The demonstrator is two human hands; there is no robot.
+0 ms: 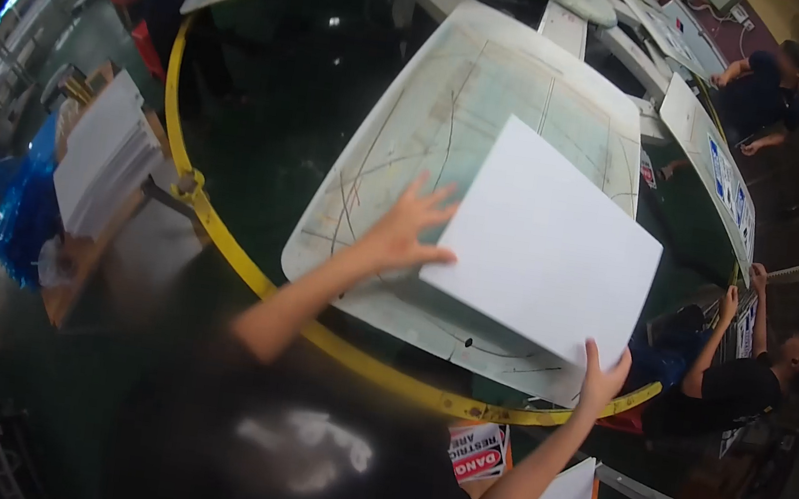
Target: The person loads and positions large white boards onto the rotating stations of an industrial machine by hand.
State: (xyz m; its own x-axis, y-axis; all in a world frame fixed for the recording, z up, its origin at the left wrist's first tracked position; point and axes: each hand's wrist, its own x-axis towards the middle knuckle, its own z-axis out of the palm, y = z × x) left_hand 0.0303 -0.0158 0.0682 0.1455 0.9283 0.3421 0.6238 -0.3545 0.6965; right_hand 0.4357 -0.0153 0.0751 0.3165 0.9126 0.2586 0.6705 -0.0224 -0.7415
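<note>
A blank white sheet is tilted over a pale, scratched platen board with rounded corners. My right hand grips the sheet at its lower right corner, thumb along the near edge. At the left edge, my left hand has its fingers spread over the board, with the thumb tip right at the sheet's border. Dark line marks and stains run across the board's surface.
A curved yellow rail passes between my body and the board. White sheets are stacked at left, beside blue plastic. Printed danger signs lie below. Other people work at neighbouring boards on the right and top left.
</note>
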